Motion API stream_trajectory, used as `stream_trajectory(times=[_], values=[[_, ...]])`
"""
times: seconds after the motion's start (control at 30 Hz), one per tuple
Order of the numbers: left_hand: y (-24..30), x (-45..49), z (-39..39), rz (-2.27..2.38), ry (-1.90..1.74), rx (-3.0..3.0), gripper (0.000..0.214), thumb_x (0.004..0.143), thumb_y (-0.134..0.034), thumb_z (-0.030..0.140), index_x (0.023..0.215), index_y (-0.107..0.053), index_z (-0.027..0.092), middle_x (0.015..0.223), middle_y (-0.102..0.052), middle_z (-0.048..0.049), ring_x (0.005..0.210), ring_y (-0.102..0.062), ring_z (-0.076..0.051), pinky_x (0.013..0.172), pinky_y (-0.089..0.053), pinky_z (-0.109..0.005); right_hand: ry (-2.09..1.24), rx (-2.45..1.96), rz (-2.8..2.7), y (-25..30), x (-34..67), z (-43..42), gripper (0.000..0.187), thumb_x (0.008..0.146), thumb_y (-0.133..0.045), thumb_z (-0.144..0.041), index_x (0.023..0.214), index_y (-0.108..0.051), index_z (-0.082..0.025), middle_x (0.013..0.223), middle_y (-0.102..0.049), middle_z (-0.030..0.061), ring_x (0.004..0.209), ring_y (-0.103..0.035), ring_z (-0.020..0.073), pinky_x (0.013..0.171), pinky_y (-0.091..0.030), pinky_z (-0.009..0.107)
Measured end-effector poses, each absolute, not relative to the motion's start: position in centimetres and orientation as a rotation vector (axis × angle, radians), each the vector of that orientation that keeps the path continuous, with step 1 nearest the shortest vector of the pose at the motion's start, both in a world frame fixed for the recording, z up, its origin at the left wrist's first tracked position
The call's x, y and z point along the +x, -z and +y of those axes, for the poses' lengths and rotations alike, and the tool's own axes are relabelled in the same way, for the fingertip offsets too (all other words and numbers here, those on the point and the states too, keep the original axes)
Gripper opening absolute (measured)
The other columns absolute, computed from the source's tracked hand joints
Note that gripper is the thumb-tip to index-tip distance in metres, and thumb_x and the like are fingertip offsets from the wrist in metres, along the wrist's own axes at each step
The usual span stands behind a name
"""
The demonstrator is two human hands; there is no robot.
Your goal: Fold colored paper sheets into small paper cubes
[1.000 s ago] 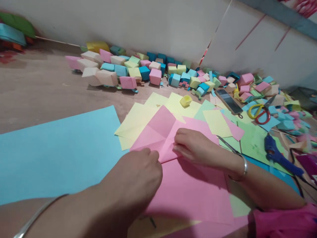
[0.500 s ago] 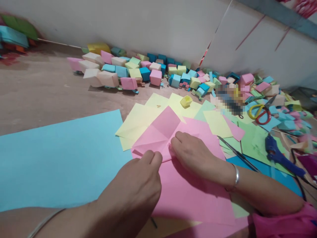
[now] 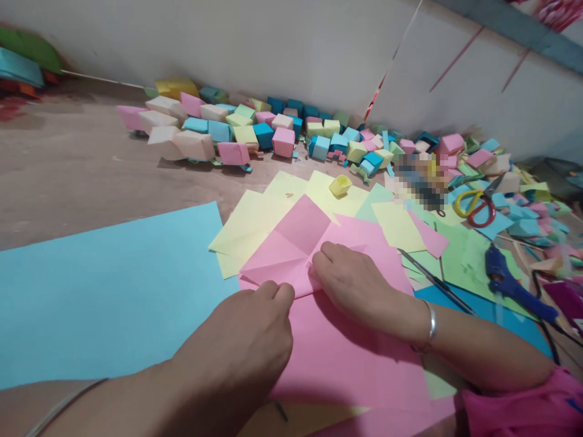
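A creased, partly folded pink paper [image 3: 298, 227] lies over a larger pink sheet [image 3: 350, 364]. My left hand [image 3: 248, 331] is closed on its near left edge, fingers curled so the tips are hidden. My right hand [image 3: 353, 279], a silver bangle at its wrist, pinches the folded pink paper on its right side; the fingertips are partly out of sight. Yellow sheets [image 3: 248, 224] lie under and behind the folded piece. On them rests a small yellow paper box [image 3: 340, 186]. A large light blue sheet [image 3: 104, 291] spreads to the left.
Several paper cubes [image 3: 283, 142] stand in rows along the wall. To the right lie scissors [image 3: 478, 206] with yellow and red handles, a blue glue gun [image 3: 519, 291] with a cord, and a thin grey-black craft knife [image 3: 437, 282]. A blurred patch hides something near the scissors.
The view has shifted slightly, so everything sits a little further left. Both hands keep their grip on the folded pink paper, with the left edge fold pressed a bit flatter.
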State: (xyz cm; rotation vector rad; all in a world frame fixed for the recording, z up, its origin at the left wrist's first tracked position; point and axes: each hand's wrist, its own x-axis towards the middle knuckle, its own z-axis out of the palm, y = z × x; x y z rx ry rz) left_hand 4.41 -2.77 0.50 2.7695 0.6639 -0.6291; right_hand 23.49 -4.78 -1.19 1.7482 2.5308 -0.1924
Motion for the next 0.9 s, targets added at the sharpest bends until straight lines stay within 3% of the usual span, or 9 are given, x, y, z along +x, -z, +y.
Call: stream_trajectory(times=[0.17,0.37,0.57,0.67,0.9], values=[[-0.9,4.9,-2.5,0.685,0.665,2.765,0.027,0.079,-0.046,-0.002,0.085,-0.067,0.014,0.080,-0.060,-0.0101,0.066,-0.054,-0.020,0.050,-0.034,-0.030,0.200,1.748,2.514,1.1,23.4,-4.7,0.019,0.085,-0.039,-0.002,0.082,-0.054,-0.014,0.080,-0.056,0.0071,0.061,-0.033,0.0137,0.052,-0.015,0.031],[-0.8,5.3,-2.0,0.777,0.551,2.722,0.031,0.089,-0.041,0.009,0.112,-0.061,0.016,0.089,-0.061,-0.0091,0.073,-0.055,-0.021,0.055,-0.036,-0.029,0.197,1.738,2.519,1.0,23.3,-4.7,0.017,0.084,-0.042,-0.002,0.082,-0.055,-0.013,0.081,-0.057,0.0078,0.062,-0.036,0.0136,0.053,-0.016,0.031],[-0.7,6.0,-2.2,0.966,0.500,2.497,0.025,0.087,-0.044,0.012,0.105,-0.061,0.015,0.088,-0.060,-0.0079,0.064,-0.053,-0.018,0.055,-0.034,-0.031,0.228,1.742,2.472,0.7,23.4,-4.6,0.015,0.086,-0.043,-0.004,0.083,-0.054,-0.014,0.083,-0.059,0.0076,0.064,-0.043,0.0142,0.052,-0.016,0.030],[-0.8,6.0,-2.1,0.940,0.493,2.514,0.025,0.086,-0.044,0.011,0.103,-0.061,0.014,0.089,-0.060,-0.0084,0.066,-0.053,-0.019,0.054,-0.034,-0.032,0.194,1.797,2.394,0.3,23.8,-4.4,0.012,0.094,-0.045,-0.018,0.085,-0.053,-0.015,0.081,-0.059,0.0069,0.062,-0.047,0.0146,0.051,-0.014,0.030],[-0.6,5.9,-1.7,0.783,0.569,2.688,0.027,0.085,-0.046,0.010,0.103,-0.065,0.015,0.093,-0.062,-0.0099,0.076,-0.055,-0.025,0.054,-0.034,-0.034,0.244,1.940,2.308,-0.5,24.5,-3.8,0.042,0.094,-0.044,-0.055,0.092,-0.051,-0.014,0.080,-0.062,0.0072,0.062,-0.052,0.0164,0.049,-0.018,0.029]])
